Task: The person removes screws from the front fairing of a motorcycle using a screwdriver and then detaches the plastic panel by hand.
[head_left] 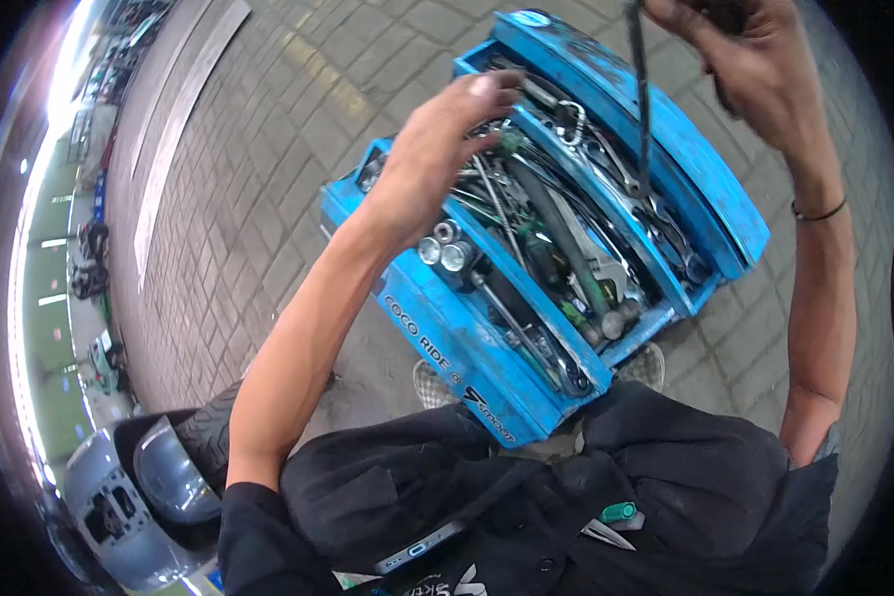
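A blue metal toolbox (422,313) stands unfolded in front of my knees, its trays spread to both sides. My left hand (432,149) hovers over its left and far part, thumb and fingers apart, with nothing visible between them. My right hand (755,74) is raised beyond the right lid, fingers closed at the top edge of the picture. From those fingers a long thin dark rod (642,109) hangs down over the right tray; its upper end is cut off, so its kind is unclear. Wrenches (606,164) lie in that tray.
Round sockets (455,256) and a ratchet (507,308) lie in the left tray. Long tools with green handles (591,283) crowd the middle. Grey paving (298,149) surrounds the box. Silver vehicle panels (169,472) and a tyre (209,432) are at my lower left.
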{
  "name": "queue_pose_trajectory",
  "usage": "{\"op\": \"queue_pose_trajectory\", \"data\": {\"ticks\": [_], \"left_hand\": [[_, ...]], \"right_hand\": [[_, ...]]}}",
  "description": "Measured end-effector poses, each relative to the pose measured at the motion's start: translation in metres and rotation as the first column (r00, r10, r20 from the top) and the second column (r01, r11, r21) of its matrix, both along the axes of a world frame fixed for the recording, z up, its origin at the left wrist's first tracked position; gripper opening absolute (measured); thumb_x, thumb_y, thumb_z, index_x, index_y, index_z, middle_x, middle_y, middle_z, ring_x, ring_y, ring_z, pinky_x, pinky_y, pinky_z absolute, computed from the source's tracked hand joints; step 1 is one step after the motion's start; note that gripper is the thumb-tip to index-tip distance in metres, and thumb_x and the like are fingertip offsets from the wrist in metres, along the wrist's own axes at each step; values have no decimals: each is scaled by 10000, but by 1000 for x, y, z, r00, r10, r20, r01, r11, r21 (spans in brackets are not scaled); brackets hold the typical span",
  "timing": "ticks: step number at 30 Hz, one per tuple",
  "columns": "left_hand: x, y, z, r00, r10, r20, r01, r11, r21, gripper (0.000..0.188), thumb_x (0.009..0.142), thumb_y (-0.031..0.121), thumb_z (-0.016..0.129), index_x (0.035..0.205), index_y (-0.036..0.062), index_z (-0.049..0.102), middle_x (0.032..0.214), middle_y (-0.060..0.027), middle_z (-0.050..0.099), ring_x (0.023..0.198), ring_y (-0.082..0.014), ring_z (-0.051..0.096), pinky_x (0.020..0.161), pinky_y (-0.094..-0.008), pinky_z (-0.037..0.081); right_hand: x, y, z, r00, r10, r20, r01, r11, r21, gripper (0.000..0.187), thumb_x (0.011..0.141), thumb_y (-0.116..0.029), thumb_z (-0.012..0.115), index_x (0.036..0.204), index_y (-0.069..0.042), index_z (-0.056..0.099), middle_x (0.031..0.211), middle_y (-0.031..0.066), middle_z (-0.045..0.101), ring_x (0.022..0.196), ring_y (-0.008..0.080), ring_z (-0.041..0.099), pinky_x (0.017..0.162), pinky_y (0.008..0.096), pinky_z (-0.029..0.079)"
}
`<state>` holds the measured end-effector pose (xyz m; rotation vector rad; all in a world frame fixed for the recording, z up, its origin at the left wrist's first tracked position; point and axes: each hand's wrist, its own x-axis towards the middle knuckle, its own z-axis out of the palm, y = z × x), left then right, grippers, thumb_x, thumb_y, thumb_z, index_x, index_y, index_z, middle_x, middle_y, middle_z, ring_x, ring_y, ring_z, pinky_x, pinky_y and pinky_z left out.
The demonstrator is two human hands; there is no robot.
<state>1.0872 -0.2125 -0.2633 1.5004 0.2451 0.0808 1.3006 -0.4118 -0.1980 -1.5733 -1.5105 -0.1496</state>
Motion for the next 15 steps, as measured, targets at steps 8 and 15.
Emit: {"op": "queue_pose_trajectory", "data": {"ticks": [8,15], "left_hand": [[-100,67,95,995,-55,82,18,918,397,443,1111,396,472,1300,7,566,1166,-141,662,1056,-257,683,904,-393,579],[-187,54,62,591,804,68,-730,569,-378,486,1105,486,442,1183,27,585,950,-65,626,766,-208,652,629,-348,559]], "right_hand": [[-137,135,47,987,160,-15,-153,965,212,126,970,-30,674,1072,28,719,963,110,746,815,129,702,675,240,588],[-225,220,36,625,294,-723,-427,904,-2,278,1103,-222,470,1238,-6,581,1089,150,599,907,169,623,704,293,564]]}}
